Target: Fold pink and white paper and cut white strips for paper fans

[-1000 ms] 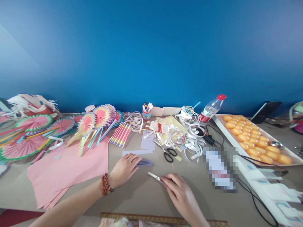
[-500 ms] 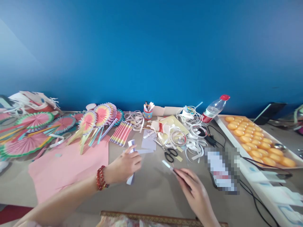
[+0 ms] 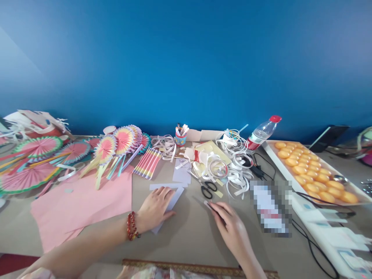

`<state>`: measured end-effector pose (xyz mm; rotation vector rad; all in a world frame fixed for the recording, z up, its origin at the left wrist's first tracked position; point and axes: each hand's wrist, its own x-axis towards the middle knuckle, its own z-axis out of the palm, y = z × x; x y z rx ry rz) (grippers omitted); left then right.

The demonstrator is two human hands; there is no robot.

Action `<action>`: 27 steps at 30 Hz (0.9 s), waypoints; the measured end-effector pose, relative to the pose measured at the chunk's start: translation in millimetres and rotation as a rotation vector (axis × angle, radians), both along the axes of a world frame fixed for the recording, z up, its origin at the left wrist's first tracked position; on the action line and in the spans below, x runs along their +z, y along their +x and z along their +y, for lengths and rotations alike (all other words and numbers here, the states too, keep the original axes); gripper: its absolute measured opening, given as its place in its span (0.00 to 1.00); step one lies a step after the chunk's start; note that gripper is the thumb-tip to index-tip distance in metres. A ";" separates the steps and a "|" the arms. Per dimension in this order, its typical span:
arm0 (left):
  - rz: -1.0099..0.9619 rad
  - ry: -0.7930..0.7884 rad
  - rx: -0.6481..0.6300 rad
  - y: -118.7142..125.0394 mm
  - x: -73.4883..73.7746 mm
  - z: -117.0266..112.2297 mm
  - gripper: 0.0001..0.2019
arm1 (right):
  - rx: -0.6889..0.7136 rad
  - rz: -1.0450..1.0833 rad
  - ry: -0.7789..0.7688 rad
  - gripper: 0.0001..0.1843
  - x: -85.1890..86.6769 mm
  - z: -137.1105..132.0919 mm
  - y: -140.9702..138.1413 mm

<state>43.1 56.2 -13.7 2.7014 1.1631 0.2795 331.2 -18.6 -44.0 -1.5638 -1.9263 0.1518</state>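
My left hand (image 3: 154, 208), with a red bead bracelet on the wrist, lies flat with fingers stretched out on a pale lavender paper strip (image 3: 174, 200) on the table. My right hand (image 3: 229, 224) is closed in a pinch on a small narrow tool or strip (image 3: 208, 204) whose tip sticks out toward the left; I cannot make out what it is. Black-handled scissors (image 3: 207, 188) lie just beyond both hands.
Pink paper sheets (image 3: 81, 203) lie at the left, with colourful pleated paper fans (image 3: 116, 147) behind. White paper strips (image 3: 232, 170), a pen cup (image 3: 180, 138), a water bottle (image 3: 260, 135), a tray of orange pieces (image 3: 315, 172) and cables (image 3: 314, 240) sit at centre and right.
My left hand lifted the folded lavender paper off the table, then laid it down and now presses it flat. My right hand rose slightly and moved a little right with its small piece.
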 end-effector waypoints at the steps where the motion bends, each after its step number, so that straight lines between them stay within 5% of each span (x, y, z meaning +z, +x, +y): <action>1: -0.003 -0.009 -0.013 0.4 -3.0 -0.4 0.21 | 0.007 -0.008 -0.001 0.16 1.3 1.8 -0.6; 8: 0.017 0.023 -0.201 -11.6 -11.9 2.4 0.18 | 0.083 -0.044 -0.009 0.16 6.8 10.8 -11.6; 21: -0.042 0.027 -0.138 -19.2 -35.4 -0.5 0.23 | 0.206 -0.114 -0.102 0.18 11.8 12.3 -23.2; 27: -0.001 0.031 -0.146 -18.2 -31.2 -2.0 0.27 | 0.195 -0.180 -0.126 0.19 11.7 11.5 -24.1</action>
